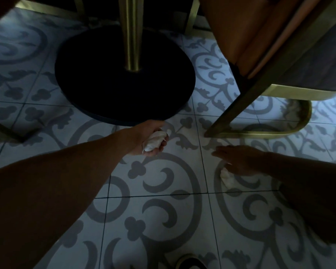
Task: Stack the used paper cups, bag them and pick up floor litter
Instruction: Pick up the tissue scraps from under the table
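Litter pickup step; left hand point(150, 138) fisted on crumpled white paper wad point(155, 141); right hand point(239, 159), fingers spread, covers second white wad point(227, 178) at 3 o'clock; next: close, lift.

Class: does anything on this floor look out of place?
Yes. A crumpled white tissue lies on the tiles under the right hand: litter. The left hand grips another wad.

1. I see pale floor tiles point(163, 210) patterned with grey scrolls and clover shapes.
2. The round table base point(105, 90) is black; its post point(131, 35) is brass-gold.
3. The chair frame point(260, 133) is brass too, its seat point(231, 26) orange-tan.
4. Both crumpled napkins point(154, 140) point(227, 177) are white.
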`<state>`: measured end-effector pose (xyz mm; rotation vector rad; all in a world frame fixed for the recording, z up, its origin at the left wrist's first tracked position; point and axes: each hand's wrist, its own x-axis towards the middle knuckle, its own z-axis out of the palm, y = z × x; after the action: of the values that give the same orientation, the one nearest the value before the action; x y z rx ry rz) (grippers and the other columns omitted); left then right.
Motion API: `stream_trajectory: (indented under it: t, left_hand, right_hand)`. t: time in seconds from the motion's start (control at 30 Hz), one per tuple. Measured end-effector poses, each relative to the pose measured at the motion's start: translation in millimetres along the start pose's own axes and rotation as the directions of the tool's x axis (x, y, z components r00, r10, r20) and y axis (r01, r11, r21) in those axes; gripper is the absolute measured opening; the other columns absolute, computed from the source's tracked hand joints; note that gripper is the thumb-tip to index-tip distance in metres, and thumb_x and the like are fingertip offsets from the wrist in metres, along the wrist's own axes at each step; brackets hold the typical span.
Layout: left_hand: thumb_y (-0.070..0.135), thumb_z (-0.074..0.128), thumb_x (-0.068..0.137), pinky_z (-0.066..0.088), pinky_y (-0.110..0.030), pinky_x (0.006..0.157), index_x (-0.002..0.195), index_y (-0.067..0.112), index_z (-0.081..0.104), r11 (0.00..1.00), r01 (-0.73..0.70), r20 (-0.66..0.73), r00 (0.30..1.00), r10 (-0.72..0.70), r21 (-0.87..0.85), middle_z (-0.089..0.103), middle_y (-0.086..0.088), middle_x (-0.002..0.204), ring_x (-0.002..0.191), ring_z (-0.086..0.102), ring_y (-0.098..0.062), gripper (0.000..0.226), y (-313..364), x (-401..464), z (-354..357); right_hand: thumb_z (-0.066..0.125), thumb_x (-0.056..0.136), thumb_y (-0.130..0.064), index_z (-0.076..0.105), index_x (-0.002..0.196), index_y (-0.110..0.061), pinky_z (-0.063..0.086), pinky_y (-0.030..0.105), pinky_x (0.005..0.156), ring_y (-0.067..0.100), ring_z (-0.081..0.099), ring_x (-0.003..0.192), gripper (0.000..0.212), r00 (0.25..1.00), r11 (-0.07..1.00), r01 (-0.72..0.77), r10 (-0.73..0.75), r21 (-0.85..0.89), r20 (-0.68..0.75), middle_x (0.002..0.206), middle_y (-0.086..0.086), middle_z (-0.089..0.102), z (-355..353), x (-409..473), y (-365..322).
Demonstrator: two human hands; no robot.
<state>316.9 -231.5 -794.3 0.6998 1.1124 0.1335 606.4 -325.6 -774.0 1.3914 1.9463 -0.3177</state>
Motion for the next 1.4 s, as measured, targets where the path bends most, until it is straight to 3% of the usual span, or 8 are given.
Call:
stream_trajectory:
  t: [0.2, 0.43, 0.6, 0.7, 0.87, 1.03, 1.23, 1.4]
  left_hand:
    - [0.049, 0.046, 0.097, 0.04, -0.016, 0.041, 0.073, 0.011, 0.059, 0.998, -0.033, -0.053, 0.998, 0.031, -0.052, 0.058, -0.002, 0.058, 0.055, 0.052, -0.014, 0.046, 1.3, 6.9, -3.4]
    - [0.051, 0.045, 0.097, 0.036, -0.014, 0.037, 0.069, 0.013, 0.056, 0.991, -0.054, -0.075, 0.996, 0.045, -0.124, 0.053, -0.001, 0.055, 0.05, 0.049, -0.013, 0.049, 2.0, 5.8, -11.6]
    - [0.051, 0.043, 0.098, 0.03, -0.013, 0.034, 0.067, 0.015, 0.051, 0.988, -0.072, -0.082, 0.995, 0.061, -0.137, 0.049, 0.0, 0.054, 0.04, 0.046, -0.01, 0.048, 3.9, 3.3, -15.7]
    - [0.05, 0.042, 0.099, 0.025, -0.013, 0.034, 0.064, 0.016, 0.047, 0.988, -0.1, -0.102, 0.991, 0.088, -0.117, 0.046, 0.002, 0.053, 0.037, 0.041, -0.008, 0.048, 3.1, -0.2, -15.6]
    - [0.044, 0.034, 0.102, 0.019, -0.013, 0.034, 0.062, 0.019, 0.038, 0.981, -0.14, -0.101, 0.987, 0.128, -0.131, 0.038, 0.005, 0.042, 0.032, 0.031, -0.007, 0.048, 4.2, -8.2, -17.6]
    - [0.039, 0.035, 0.102, 0.014, -0.016, 0.035, 0.057, 0.021, 0.032, 0.964, -0.2, -0.184, 0.969, 0.167, -0.173, 0.03, 0.006, 0.041, 0.032, 0.022, -0.008, 0.049, 5.2, -18.6, -21.7]
    - [0.023, 0.041, 0.098, 0.015, -0.016, 0.037, 0.053, 0.022, 0.029, 0.873, -0.425, -0.466, 0.839, 0.281, -0.24, 0.026, 0.006, 0.039, 0.033, 0.019, -0.01, 0.046, 1.0, -41.4, -41.2]
    - [0.024, 0.039, 0.1, 0.018, -0.018, 0.036, 0.054, 0.022, 0.031, 0.784, -0.546, -0.6, 0.744, 0.293, -0.295, 0.028, 0.005, 0.039, 0.031, 0.021, -0.011, 0.047, -9.3, -63.1, -73.6]
  right_hand:
    - [0.055, 0.092, -0.035, 0.04, 0.139, -0.021, 0.046, 0.028, 0.087, 0.019, 0.057, 0.113, 0.051, 0.974, 0.97, -0.176, 0.147, 0.167, 0.171, 0.132, 0.006, 0.055, 34.4, 1.4, 0.8]
    - [0.063, 0.084, -0.044, 0.039, 0.133, -0.016, 0.044, 0.026, 0.074, 0.014, 0.052, 0.088, 0.061, 0.977, 0.94, -0.127, 0.065, 0.317, 0.201, 0.111, 0.005, 0.06, 48.5, 8.8, -22.0]
    - [0.06, 0.085, -0.036, 0.049, 0.102, -0.021, 0.041, 0.031, 0.072, 0.018, 0.054, 0.085, 0.025, 0.979, 0.971, -0.005, -0.044, 0.239, 0.197, 0.09, -0.003, 0.054, 48.6, 10.5, -40.1]
    - [0.064, 0.08, -0.032, 0.055, 0.101, -0.017, 0.041, 0.029, 0.066, 0.018, 0.055, 0.08, 0.027, 0.973, 0.971, 0.025, -0.078, 0.236, 0.217, 0.092, 0.002, 0.06, 48.4, 12.6, -45.2]
    - [0.057, 0.086, -0.022, 0.046, 0.09, -0.023, 0.039, 0.022, 0.055, 0.009, 0.051, 0.065, 0.011, 0.986, 0.947, 0.011, -0.064, 0.321, 0.154, 0.077, -0.005, 0.052, 41.4, 24.9, -47.5]
    - [0.049, 0.093, -0.017, 0.05, 0.111, -0.018, 0.045, 0.022, 0.06, 0.009, 0.056, 0.07, 0.018, 0.997, 0.934, -0.002, -0.026, 0.356, 0.072, 0.079, -0.006, 0.052, 20.1, 42.5, -44.8]
    - [0.05, 0.091, -0.02, 0.05, 0.073, -0.022, 0.038, 0.024, 0.06, 0.008, 0.046, 0.06, 0.018, 0.989, 0.926, 0.123, -0.084, 0.358, -0.122, 0.066, -0.005, 0.05, -8.3, 66.2, -58.2]
    - [0.052, 0.09, -0.018, 0.048, 0.065, -0.014, 0.045, 0.034, 0.059, 0.018, 0.051, 0.057, 0.026, 0.929, 0.877, 0.289, -0.16, 0.384, -0.335, 0.061, 0.004, 0.053, -54.9, 98.9, -79.1]
